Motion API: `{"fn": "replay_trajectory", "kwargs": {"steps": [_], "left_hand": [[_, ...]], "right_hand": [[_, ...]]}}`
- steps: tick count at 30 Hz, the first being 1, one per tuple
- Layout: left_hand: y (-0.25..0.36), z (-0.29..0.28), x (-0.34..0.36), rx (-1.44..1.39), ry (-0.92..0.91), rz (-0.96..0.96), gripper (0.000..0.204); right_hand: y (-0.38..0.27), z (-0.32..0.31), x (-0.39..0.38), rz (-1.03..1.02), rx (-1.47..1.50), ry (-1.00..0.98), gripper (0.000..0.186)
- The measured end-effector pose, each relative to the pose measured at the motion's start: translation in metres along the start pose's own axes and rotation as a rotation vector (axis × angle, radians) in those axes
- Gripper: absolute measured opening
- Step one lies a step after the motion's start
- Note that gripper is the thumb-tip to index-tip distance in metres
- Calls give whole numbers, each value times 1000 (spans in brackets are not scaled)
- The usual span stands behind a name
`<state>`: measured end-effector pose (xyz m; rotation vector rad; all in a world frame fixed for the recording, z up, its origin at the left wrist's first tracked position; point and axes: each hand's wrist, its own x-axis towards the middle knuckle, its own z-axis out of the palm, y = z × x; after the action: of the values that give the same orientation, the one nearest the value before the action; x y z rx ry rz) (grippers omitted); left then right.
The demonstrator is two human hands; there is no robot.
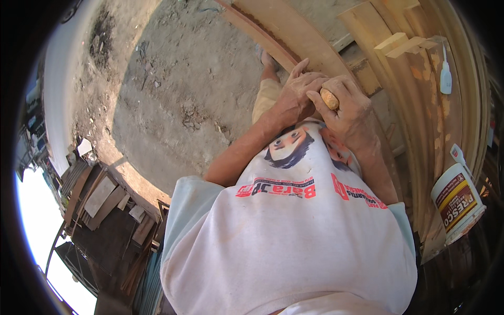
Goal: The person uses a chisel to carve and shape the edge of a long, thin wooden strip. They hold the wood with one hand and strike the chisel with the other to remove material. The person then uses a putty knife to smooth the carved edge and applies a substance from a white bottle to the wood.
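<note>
My right hand [346, 102] is closed round a tool whose rounded wooden handle end [329, 98] pokes out between thumb and fingers; the rest of the tool is hidden. Right beside it, my left hand [302, 97] has one finger raised and the others bent toward the right hand. Whatever the left fingers hold is out of sight. Both hands are dusty and sit at the near edge of a long brown wooden panel [299, 34].
More long boards [428, 121] curve down the right side, bearing small wood offcuts [404, 45] and a pale squeeze bottle [445, 77]. A white tub with a yellow-brown label [458, 202] stands at the right. Scrap wood [100, 197] lies left, beyond dusty ground [178, 79].
</note>
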<state>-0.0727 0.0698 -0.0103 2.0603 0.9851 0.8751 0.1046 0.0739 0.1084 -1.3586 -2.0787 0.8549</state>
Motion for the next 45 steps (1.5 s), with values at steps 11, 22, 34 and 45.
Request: {"fn": "replay_trajectory", "kwargs": {"steps": [11, 22, 34, 45], "left_hand": [[2, 7, -6, -529, -20, -286, 59], [5, -6, -3, -633, 80, -348, 54], [-18, -1, -1, 55, -4, 102, 71], [-21, -53, 14, 178, 424, -542, 95]], "right_hand": [[-41, 6, 56, -281, -177, 20, 49], [-31, 41, 59, -110, -268, -124, 53], [-6, -14, 14, -83, 23, -56, 33], [13, 6, -35, -138, 53, 222, 38]]}}
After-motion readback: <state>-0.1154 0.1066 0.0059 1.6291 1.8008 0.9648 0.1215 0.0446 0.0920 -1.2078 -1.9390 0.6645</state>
